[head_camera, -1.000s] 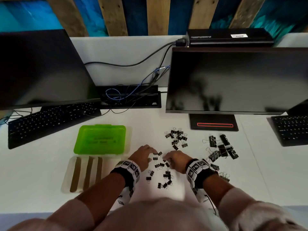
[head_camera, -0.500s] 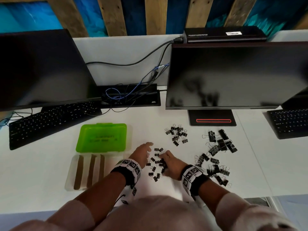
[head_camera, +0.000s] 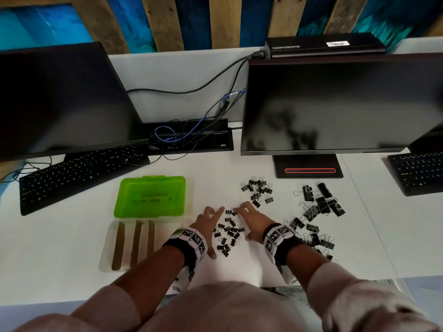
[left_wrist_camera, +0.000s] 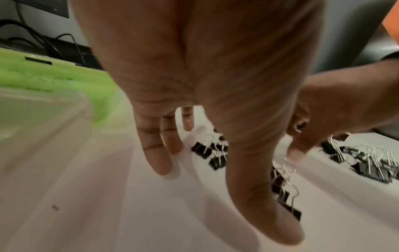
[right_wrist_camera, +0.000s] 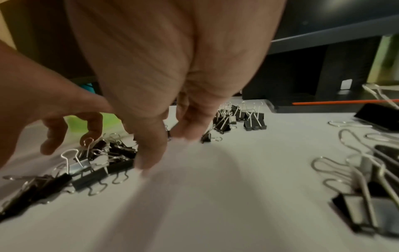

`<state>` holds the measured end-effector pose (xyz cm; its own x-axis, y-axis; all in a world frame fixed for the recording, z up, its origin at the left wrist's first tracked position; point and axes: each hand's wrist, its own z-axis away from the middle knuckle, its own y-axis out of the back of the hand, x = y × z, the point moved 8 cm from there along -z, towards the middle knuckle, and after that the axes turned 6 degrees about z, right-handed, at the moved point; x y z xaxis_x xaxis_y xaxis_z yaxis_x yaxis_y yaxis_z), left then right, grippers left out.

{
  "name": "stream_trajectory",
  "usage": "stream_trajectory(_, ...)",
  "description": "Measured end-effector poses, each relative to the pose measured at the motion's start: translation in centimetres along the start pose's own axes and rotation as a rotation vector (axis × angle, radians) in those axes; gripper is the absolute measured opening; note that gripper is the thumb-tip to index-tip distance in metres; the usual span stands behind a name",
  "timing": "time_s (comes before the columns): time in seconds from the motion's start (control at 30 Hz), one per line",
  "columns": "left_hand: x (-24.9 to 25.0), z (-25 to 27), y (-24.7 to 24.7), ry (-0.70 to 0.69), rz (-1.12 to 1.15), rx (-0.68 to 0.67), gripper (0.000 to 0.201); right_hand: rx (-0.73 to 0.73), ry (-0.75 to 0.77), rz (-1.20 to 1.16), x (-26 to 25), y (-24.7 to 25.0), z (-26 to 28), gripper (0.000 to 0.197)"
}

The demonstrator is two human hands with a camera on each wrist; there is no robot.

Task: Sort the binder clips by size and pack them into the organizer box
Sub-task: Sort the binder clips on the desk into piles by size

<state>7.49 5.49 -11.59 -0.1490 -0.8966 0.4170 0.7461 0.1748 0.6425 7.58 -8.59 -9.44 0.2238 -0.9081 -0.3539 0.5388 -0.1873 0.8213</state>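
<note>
A pile of small black binder clips lies on the white desk between my two hands. My left hand rests on the desk at the pile's left edge with fingers straight and spread. My right hand flanks the pile's right edge, fingers extended to the desk. Neither hand holds a clip. In the wrist views, the small clips sit beside the fingertips. A second group of medium clips lies farther back. Large clips lie to the right. The clear organizer box with its open green lid sits to the left.
Two dark monitors stand at the back, with a black keyboard at left and another keyboard at far right. A cable tray sits between the monitors. More mixed clips lie behind my right wrist.
Both hands have drawn the small clips together into a tighter pile, then spread apart to its two sides. The head view has shifted slightly.
</note>
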Motion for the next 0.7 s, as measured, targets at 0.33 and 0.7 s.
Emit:
stream_trajectory(0.33, 1.9, -1.4, -0.6, -0.073, 0.156, 0.105, 0.138, 0.12, -0.222, -0.049, 5.2, 1.1, 1.9, 0.055)
stream_trajectory(0.7, 3.6, -1.8, -0.3, -0.151, 0.172, 0.168, 0.093, -0.081, 0.0, -0.174, 0.6, -2.0, 0.9, 0.083)
